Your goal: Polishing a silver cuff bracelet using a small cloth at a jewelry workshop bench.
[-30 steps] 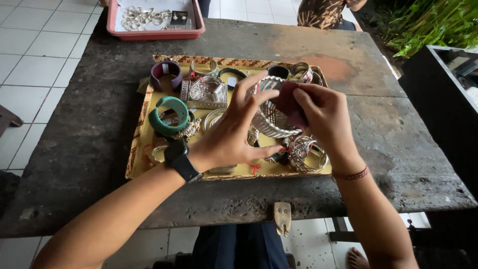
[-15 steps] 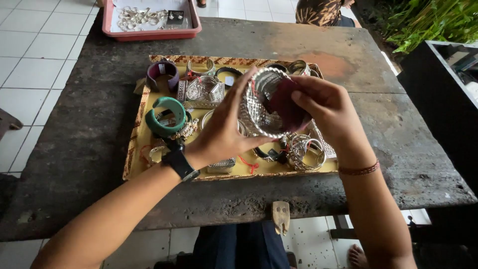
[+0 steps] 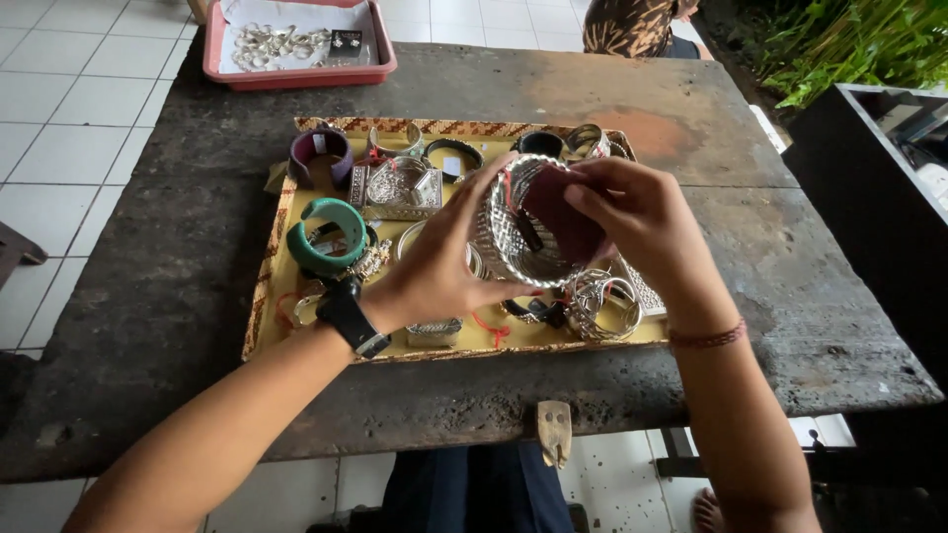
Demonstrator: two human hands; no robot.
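Above the yellow tray with woven patterned rim (image 3: pixel 286 197), approx. mid-scene, both hands hold a wide silver filigree cuff bracelet (image 3: pixel 513 237) off the tabletop (image 3: pixel 158 296). Left hand (image 3: pixel 439 271), black watch at wrist, cups the cuff from its left/near side, fingers wrapped on the outer band: grip closed around it. Right hand (image 3: pixel 642 222) comes from the right, fingertips pinching a dark maroon cloth (image 3: pixel 558 212) pushed inside the cuff; grip pressed together on cloth, thumb on the cuff's rim. A red thread wristband sits on the right wrist.

On the tray: green chunky bangle (image 3: pixel 326 232) at left, purple wide bangle (image 3: pixel 318 153) far left, square silver filigree box (image 3: pixel 400 188) just beside it, silver openwork bangle (image 3: pixel 602 301) near right, just below the hands. Far left on the tabletop, well apart from the tray, a red plastic tray of small silver pieces (image 3: pixel 296 44). White tiled floor (image 3: pixel 59 118) at left.
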